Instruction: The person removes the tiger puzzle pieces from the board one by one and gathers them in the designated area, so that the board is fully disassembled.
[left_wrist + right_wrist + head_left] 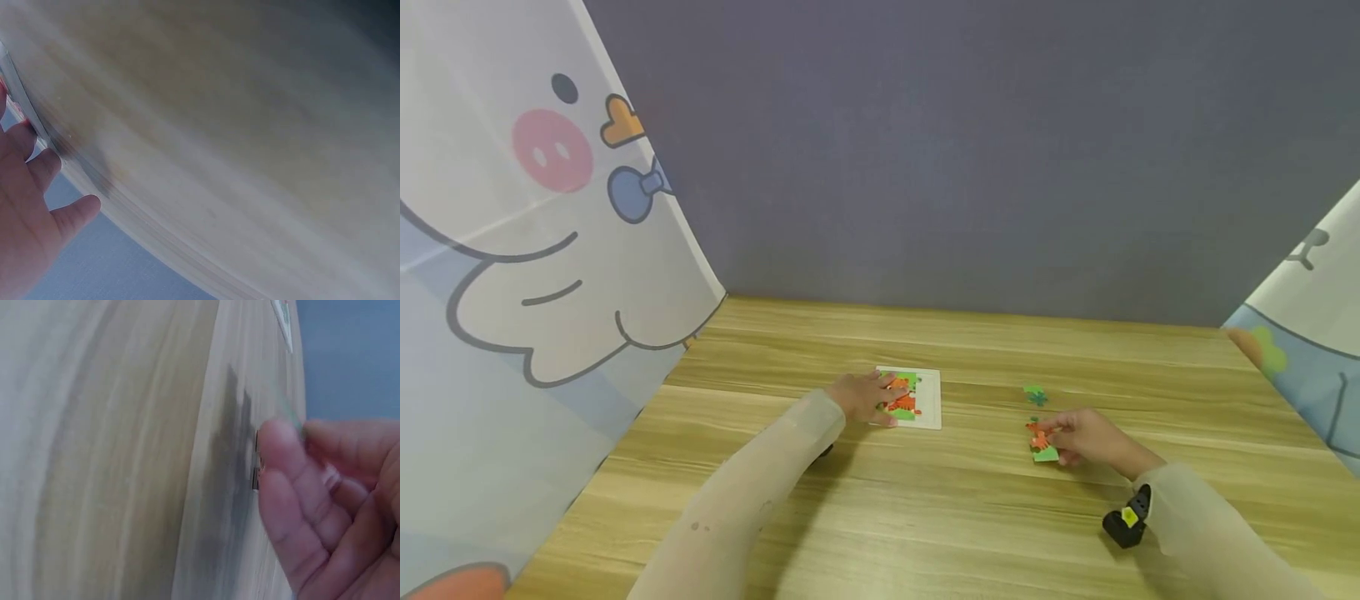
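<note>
My left hand [863, 398] rests with spread fingers on the left side of a jigsaw puzzle in a white tray [929, 408]. The joined pieces [904, 403] show an orange figure on green, partly hidden under the fingers. In the left wrist view, the fingers [76, 215] reach across the tray's edge. To the right, my right hand [1086, 437] pinches an orange and green puzzle piece [1043, 452] between thumb and fingertips. That piece appears as a thin green edge [289, 412] at the fingertips in the right wrist view.
A loose green and teal puzzle piece [1036, 395] lies just beyond my right hand on the wooden table [925, 525]. A grey panel [955, 167] stands along the back. Cartoon-printed sheets [550, 333] flank the table on both sides.
</note>
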A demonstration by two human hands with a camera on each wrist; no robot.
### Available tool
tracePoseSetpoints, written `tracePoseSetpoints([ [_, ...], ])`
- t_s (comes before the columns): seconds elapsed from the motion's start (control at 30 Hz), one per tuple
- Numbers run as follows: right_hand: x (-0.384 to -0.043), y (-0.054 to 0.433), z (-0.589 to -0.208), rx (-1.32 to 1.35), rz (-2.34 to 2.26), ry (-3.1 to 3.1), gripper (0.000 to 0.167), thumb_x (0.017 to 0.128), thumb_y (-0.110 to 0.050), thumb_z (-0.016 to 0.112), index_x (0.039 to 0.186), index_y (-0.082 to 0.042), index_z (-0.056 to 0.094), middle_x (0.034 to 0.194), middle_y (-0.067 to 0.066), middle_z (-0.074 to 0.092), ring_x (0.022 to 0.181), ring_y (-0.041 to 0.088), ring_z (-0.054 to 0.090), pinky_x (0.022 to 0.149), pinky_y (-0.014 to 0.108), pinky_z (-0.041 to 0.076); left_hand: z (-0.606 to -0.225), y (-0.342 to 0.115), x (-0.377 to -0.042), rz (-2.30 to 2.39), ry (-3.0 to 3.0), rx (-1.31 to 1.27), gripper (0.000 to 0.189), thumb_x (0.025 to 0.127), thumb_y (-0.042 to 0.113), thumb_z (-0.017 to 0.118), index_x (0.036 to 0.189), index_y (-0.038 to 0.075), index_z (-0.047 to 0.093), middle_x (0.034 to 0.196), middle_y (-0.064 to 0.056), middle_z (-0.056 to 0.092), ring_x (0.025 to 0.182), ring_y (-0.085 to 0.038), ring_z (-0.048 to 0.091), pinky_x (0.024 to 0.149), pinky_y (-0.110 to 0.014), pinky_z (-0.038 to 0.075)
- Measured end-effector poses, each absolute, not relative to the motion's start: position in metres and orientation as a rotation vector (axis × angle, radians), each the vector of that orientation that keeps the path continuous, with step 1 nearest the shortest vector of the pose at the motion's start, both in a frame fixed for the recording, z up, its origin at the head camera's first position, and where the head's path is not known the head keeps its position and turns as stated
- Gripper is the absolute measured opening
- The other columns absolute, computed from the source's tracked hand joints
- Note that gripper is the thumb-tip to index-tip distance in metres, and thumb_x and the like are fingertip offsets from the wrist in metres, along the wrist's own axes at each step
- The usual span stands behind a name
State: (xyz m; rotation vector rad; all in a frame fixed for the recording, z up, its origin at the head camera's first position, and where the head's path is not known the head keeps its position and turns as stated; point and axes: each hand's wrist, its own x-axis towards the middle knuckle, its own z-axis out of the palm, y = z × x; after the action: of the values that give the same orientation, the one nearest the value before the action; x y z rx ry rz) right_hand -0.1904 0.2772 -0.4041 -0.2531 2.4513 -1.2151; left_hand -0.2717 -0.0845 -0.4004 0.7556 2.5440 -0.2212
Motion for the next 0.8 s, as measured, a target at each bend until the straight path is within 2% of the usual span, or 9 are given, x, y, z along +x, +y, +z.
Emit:
tracePoseSetpoints([
  [0.2, -0.1841, 0.2796, -0.4024, -0.166, -1.194, 2.454, 0.034, 0.097, -0.002, 0.054, 0.122, 0.021, 0.056, 0.07, 0.002, 0.064, 0.059, 0.013, 0.063, 0.056, 0.029, 0.055, -0.4006, -0.0854, -0.2712, -0.201, 2.548, 0.762, 0.07, 0.098, 0.06, 0.048, 0.159, 0.039, 0.021, 0.167, 0.007, 0.009, 0.153, -0.02, 0.012, 0.115, -0.05, 0.033],
  [0.4, -0.183, 0.2826, -0.4033, -0.117, -1.168, 2.451, 0.031, 0.096, -0.001, 0.056, 0.119, 0.019, 0.059, 0.075, 0.0, 0.067, 0.057, 0.01, 0.063, 0.054, 0.026, 0.055, -0.4002, -0.086, -0.2723, -0.199, 2.55, 0.772, 0.071, 0.097, 0.06, 0.048, 0.159, 0.038, 0.021, 0.167, 0.007, 0.009, 0.153, -0.021, 0.013, 0.113, -0.05, 0.036],
  [0.63, -0.1835, 0.2849, -0.405, -0.12, -1.153, 2.444, 0.03, 0.096, -0.002, 0.056, 0.118, 0.018, 0.06, 0.068, 0.0, 0.064, 0.056, 0.01, 0.062, 0.053, 0.025, 0.053, -0.3997, -0.0861, -0.2722, -0.216, 2.55, 0.767, 0.071, 0.098, 0.059, 0.048, 0.159, 0.037, 0.021, 0.167, 0.006, 0.009, 0.153, -0.021, 0.013, 0.114, -0.049, 0.034],
  [0.8, -0.183, 0.286, -0.4081, -0.097, -1.146, 2.452, 0.03, 0.094, -0.002, 0.056, 0.118, 0.017, 0.06, 0.069, 0.001, 0.063, 0.057, 0.012, 0.06, 0.054, 0.027, 0.052, -0.4003, -0.0839, -0.2715, -0.249, 2.55, 0.757, 0.07, 0.098, 0.061, 0.046, 0.159, 0.039, 0.02, 0.167, 0.008, 0.009, 0.153, -0.018, 0.012, 0.111, -0.047, 0.039],
])
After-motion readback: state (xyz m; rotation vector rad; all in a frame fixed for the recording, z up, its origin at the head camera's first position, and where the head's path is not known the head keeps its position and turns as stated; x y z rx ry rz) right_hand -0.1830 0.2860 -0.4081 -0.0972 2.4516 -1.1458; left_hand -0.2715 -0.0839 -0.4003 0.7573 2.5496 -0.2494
